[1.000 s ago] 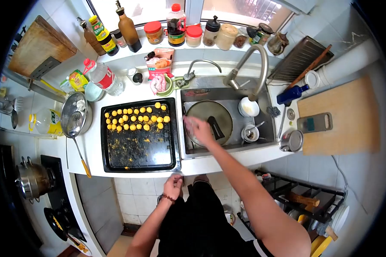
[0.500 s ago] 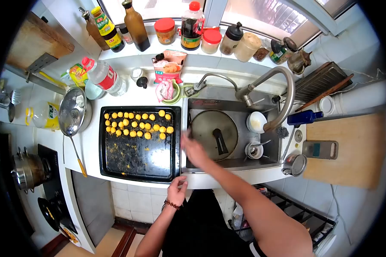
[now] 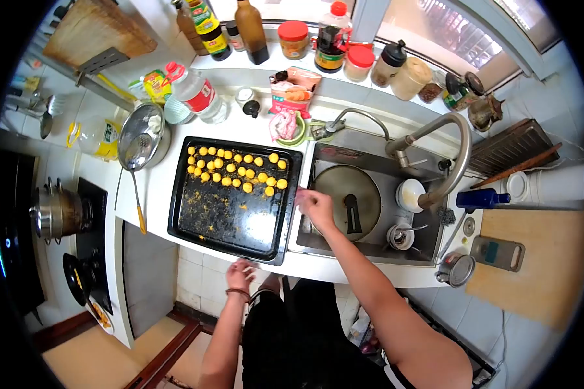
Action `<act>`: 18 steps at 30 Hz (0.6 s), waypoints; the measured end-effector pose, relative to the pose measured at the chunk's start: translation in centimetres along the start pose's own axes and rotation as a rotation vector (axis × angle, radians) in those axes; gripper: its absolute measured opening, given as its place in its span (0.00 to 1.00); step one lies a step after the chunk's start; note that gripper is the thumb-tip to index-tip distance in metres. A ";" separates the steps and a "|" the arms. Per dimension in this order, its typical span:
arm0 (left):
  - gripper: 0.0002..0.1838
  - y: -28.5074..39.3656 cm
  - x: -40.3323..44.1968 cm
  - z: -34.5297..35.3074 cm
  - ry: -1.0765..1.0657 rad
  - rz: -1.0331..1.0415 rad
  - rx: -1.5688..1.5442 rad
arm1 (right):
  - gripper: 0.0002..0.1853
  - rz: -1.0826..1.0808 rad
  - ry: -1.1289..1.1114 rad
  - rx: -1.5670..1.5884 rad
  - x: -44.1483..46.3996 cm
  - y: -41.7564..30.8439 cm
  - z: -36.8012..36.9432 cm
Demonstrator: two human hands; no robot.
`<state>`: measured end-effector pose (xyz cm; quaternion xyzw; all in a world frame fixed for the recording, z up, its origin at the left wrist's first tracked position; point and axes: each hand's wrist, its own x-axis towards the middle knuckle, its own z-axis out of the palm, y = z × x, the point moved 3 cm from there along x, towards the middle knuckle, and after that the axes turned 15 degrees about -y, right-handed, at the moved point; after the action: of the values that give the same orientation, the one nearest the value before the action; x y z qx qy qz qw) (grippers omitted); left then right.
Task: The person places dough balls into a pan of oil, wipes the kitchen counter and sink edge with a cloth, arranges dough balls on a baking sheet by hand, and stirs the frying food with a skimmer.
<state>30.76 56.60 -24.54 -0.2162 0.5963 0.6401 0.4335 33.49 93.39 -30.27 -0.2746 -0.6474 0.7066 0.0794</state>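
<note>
A black baking tray (image 3: 220, 214) lies on the counter left of the sink, with several small yellow balls (image 3: 247, 187) in rows across its far half. Yellow crumbs and smears mark its nearer half. My right hand (image 3: 317, 206) is at the tray's right rim, its fingers curled in and their tips slightly blurred. At the tray's front rim my left hand (image 3: 239, 275) has its fingers bent around the edge; their undersides are hidden.
The steel sink (image 3: 370, 249) holds a round lid (image 3: 334, 188) and bowls. A strainer (image 3: 138, 146) rests on a pot at the left. Bottles and jars line the windowsill. A grater (image 3: 498, 253) lies on the cutting board (image 3: 538, 279) at right.
My left hand has moved left along the tray's front edge. My right hand has come to the tray's right rim. The whole view has shifted and tilted.
</note>
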 end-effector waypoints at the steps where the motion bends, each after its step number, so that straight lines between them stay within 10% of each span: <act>1: 0.10 1.6 0.4 -2.2 0.067 0.007 -0.019 | 0.12 -0.029 0.113 0.014 0.7 1.2 -1.1; 4: 0.13 4.3 -0.3 -4.5 0.126 -0.011 0.003 | 0.15 -0.196 0.261 -0.369 0.4 -9.4 -2.1; 18: 0.15 5.4 4.0 -9.7 -0.059 -0.090 0.029 | 0.16 -0.450 -0.031 -1.191 -1.8 -11.9 3.0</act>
<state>21.91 49.01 -26.49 -0.2177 0.5819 0.6174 0.4825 30.57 91.73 -18.30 -0.1187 -0.9722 0.1954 0.0505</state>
